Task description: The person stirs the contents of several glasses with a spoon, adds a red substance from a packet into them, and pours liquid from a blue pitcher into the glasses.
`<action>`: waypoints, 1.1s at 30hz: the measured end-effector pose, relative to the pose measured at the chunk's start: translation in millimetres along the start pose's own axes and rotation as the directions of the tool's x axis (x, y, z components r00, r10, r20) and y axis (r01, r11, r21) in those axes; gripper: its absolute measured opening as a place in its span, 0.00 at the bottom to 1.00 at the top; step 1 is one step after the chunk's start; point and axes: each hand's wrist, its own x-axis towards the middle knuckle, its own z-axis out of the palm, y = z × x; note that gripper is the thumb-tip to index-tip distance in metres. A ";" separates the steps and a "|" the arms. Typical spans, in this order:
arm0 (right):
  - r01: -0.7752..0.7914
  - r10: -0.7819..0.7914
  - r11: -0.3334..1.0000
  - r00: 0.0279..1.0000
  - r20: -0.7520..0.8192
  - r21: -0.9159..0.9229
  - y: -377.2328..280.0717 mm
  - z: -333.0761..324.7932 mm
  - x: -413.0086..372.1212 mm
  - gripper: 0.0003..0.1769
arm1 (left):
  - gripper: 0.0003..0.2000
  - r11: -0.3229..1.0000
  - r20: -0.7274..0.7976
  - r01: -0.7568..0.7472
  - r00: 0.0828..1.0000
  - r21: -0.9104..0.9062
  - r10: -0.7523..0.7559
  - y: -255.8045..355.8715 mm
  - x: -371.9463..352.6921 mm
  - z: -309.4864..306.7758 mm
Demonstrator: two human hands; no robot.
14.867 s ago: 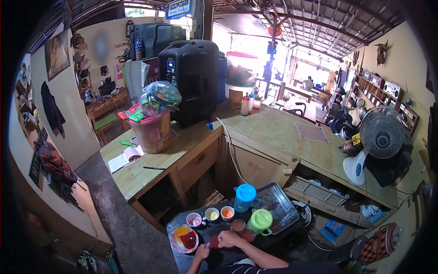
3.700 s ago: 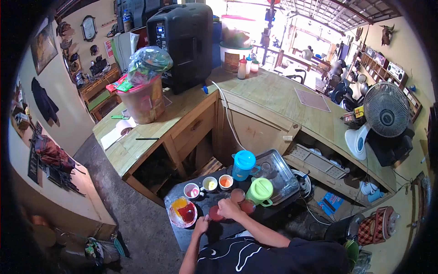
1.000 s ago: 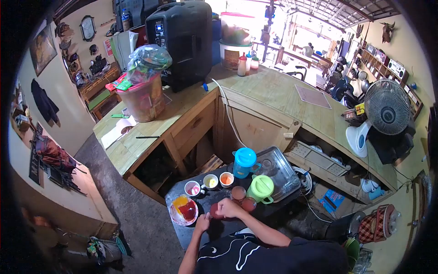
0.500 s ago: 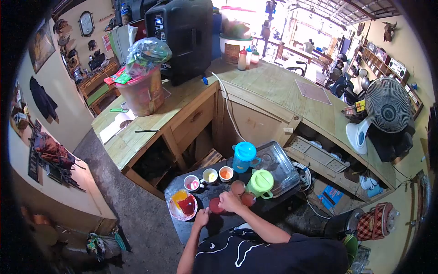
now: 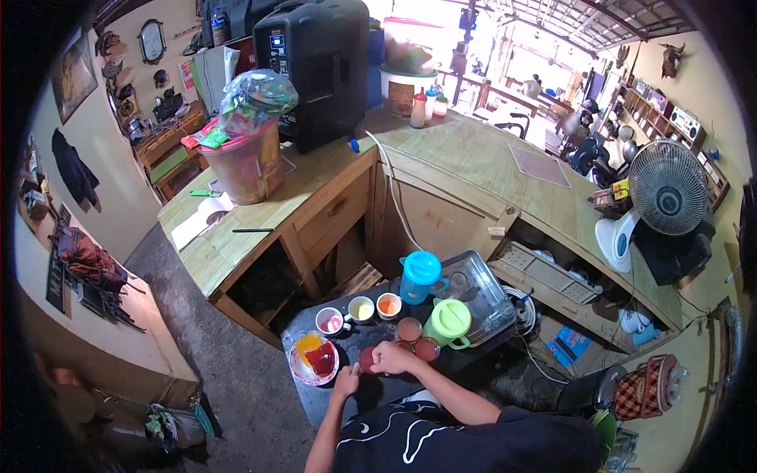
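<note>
A round dark-red item, too small to identify, lies at the near side of the dark tabletop. My right hand is over its right side with fingers pinched; what they grip is hidden. At its left edge, my left hand is closed, fingertips near or touching it. Left of it, a plate bears yellow and red jelly-like pieces. Beyond my right hand stand glasses of brownish-pink content. White cups with pink, yellow and orange contents form a row behind.
A blue pitcher and a green lidded pitcher stand beside a metal tray at the right. Behind is a wooden counter with a pink bucket, a black speaker and a fan.
My right hand has shifted slightly left over the round red item, now covering more of it. My left hand has moved slightly left and down. The view has tilted a little.
</note>
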 end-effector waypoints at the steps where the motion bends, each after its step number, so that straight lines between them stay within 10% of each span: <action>1: 0.006 -0.013 0.999 0.987 -0.158 -0.045 -0.8 1.7 0.6 0.12 | 0.26 0.999 -0.031 -0.035 0.999 -0.007 0.035 -7.4 2.4 4.6; 4: -0.047 -0.120 0.951 0.854 -0.506 -0.305 -0.1 8.5 0.6 0.12 | 0.26 1.000 -0.012 0.009 1.000 -0.013 -0.010 -12.6 7.6 4.7; 9: 0.073 -0.071 0.927 0.997 0.021 -0.368 -5.7 -0.1 1.3 0.13 | 0.27 1.000 -0.018 -0.010 1.000 -0.005 0.010 1.7 -3.5 -1.1; 11: 0.055 -0.054 0.998 0.998 -0.011 0.038 1.9 4.0 2.8 0.12 | 0.27 1.000 0.007 -0.005 1.000 -0.003 0.005 -0.5 -0.3 -0.2; 16: -0.105 -0.074 0.938 0.871 -0.486 -0.331 -6.3 3.4 2.3 0.14 | 0.27 1.000 -0.005 -0.001 1.000 0.014 0.001 -3.3 -0.2 -0.1; 22: 0.001 0.000 0.925 1.000 0.002 -0.379 -1.0 0.1 1.1 0.13 | 0.26 0.999 0.017 0.019 1.000 -0.028 -0.018 8.0 -4.7 -4.9; 25: -0.048 0.050 0.998 0.996 0.069 -0.032 -11.9 -1.1 0.7 0.12 | 0.26 1.000 0.035 0.029 0.999 0.006 -0.029 7.4 -3.7 -5.8; 28: -0.116 0.018 0.953 0.944 -0.329 -0.281 -13.4 2.3 -0.1 0.11 | 0.26 1.000 -0.008 -0.004 1.000 -0.019 0.004 -4.1 0.9 0.7; 33: -0.074 -0.037 0.926 0.959 -0.283 -0.371 -4.3 -0.7 -0.5 0.11 | 0.26 0.999 0.005 0.030 1.000 -0.012 -0.030 2.9 -3.2 -1.7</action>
